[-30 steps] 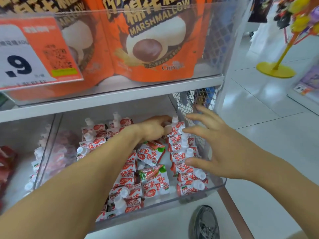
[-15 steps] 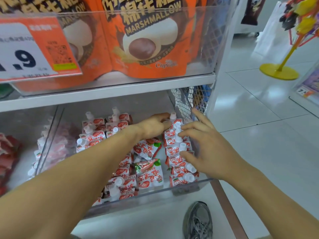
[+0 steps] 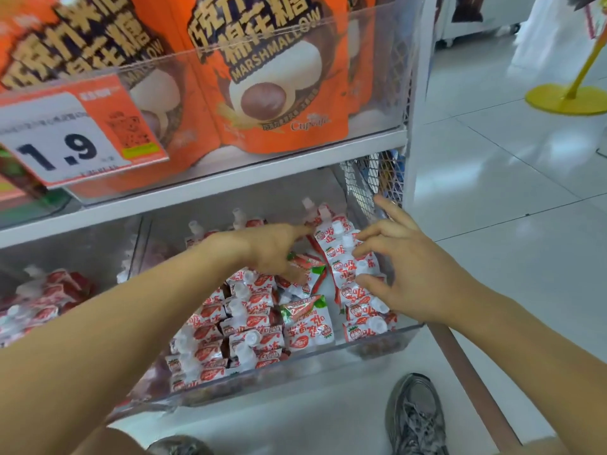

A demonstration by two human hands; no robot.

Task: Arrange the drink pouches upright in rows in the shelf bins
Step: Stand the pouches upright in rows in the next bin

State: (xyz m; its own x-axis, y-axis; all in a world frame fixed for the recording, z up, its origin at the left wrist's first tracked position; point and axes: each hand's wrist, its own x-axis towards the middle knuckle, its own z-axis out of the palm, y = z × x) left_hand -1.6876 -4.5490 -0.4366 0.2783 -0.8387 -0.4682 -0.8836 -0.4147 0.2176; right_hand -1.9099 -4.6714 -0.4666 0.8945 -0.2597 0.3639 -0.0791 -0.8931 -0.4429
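Observation:
Red-and-white drink pouches with white caps fill a clear shelf bin [image 3: 295, 366]. A right row of pouches [image 3: 341, 254] leans upright along the mesh side. Two pouches with green tops [image 3: 308, 326] lie flat in the middle gap. More pouches [image 3: 249, 323] stand in rows on the left. My left hand [image 3: 272, 247] reaches in from the left, its index finger pointing at the right row and its thumb resting on the upper flat pouch [image 3: 310, 269]. My right hand [image 3: 410, 277] hovers with spread fingers, fingertips touching the right row.
Orange marshmallow bags [image 3: 282, 87] and a price tag [image 3: 65, 133] fill the shelf above. A neighbouring bin [image 3: 49, 290] at the left holds similar pouches. Wire mesh [image 3: 377, 178] closes the bin's right side. My shoe [image 3: 417, 415] and a yellow stand base [image 3: 565, 100] are on the floor.
My left hand has let go of the back pouch of the right row and dropped toward the flat pouch in the middle. My right hand has pressed closer onto the right row.

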